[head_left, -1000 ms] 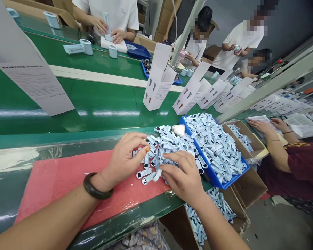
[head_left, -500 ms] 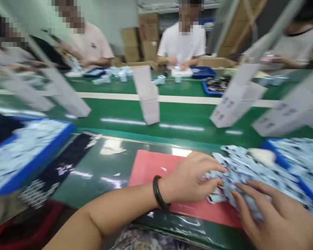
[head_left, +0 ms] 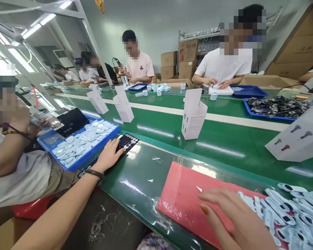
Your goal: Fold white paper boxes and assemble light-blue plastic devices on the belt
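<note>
My left hand (head_left: 109, 155) reaches out to the left and rests on a long black sheet (head_left: 129, 140) dotted with round, pale-rimmed pieces. Its fingers are stretched, with thumb and forefinger apart, and nothing visible is held. Low over a red mat (head_left: 177, 187), my right hand (head_left: 237, 218) is open, fingers spread and pointing left. Just right of it lies a loose heap of light-blue plastic parts (head_left: 284, 211), elongated, several with dark oval windows. A small white scrap (head_left: 199, 189) lies on the mat near the right fingertips.
A blue tray (head_left: 112, 132) full of light-blue parts stands beyond the black sheet, beside a seated co-worker (head_left: 18, 166). Folded white boxes (head_left: 194, 114) stand along the green belt (head_left: 156, 130). Across it, people work near a blue tray of dark parts (head_left: 276, 107).
My left hand has left the light-blue heap and swung far left onto the black sheet. My right hand has drawn off the heap to the left. The view has turned left.
</note>
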### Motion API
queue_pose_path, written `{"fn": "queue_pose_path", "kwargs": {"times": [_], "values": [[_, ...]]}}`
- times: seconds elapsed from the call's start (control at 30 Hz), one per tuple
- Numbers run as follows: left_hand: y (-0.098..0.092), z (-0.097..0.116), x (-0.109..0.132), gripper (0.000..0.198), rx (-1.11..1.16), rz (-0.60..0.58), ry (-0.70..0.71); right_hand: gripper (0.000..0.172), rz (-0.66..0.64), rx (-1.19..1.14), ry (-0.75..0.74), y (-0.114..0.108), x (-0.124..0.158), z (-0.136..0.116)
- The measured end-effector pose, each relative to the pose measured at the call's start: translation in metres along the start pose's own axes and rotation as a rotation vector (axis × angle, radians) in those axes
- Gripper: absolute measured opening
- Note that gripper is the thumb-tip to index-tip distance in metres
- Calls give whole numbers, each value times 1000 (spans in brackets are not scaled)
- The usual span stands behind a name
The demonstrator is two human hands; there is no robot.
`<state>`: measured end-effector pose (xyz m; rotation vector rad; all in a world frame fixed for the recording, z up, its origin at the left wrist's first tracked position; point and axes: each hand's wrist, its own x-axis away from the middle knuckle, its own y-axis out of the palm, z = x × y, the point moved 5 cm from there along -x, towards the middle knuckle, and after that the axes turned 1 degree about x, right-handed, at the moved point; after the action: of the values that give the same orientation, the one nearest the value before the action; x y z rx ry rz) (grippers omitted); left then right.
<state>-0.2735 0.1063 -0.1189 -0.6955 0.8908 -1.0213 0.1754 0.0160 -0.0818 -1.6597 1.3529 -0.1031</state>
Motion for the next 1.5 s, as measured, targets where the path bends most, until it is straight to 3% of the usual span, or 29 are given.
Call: {"fn": "queue_pose_path", "kwargs": {"times": [0.13,0.27,0.37,0.5,0.63,0.8,1.0,1.13,1.23,1.33,1.5], "values": [[8,-11,-26,49,135,60,-14,20,-305,-177,103,73,-96,-20],[26,-15,-42,35,327,102,-49,27,-400,-64,193,164,-177,-17],[39,-24,-43,33,491,99,-108,35,-394,29,244,217,-217,-16],[41,-36,-38,36,680,151,-201,29,-415,76,243,258,-245,-26],[39,-37,-36,36,796,172,-258,25,-433,51,262,271,-257,-36],[39,-34,-33,35,870,173,-283,42,-414,94,332,275,-267,-40],[37,-31,-30,32,878,186,-292,21,-467,87,391,281,-276,-38],[39,-33,-30,29,847,211,-278,19,-475,-116,451,287,-282,-32],[39,-36,-30,27,789,262,-255,20,-568,-355,500,297,-285,-32],[36,-37,-29,25,720,296,-234,7,-677,-560,540,303,-284,-35],[28,-31,-27,25,656,319,-217,2,-726,-773,607,303,-278,-38]]}}
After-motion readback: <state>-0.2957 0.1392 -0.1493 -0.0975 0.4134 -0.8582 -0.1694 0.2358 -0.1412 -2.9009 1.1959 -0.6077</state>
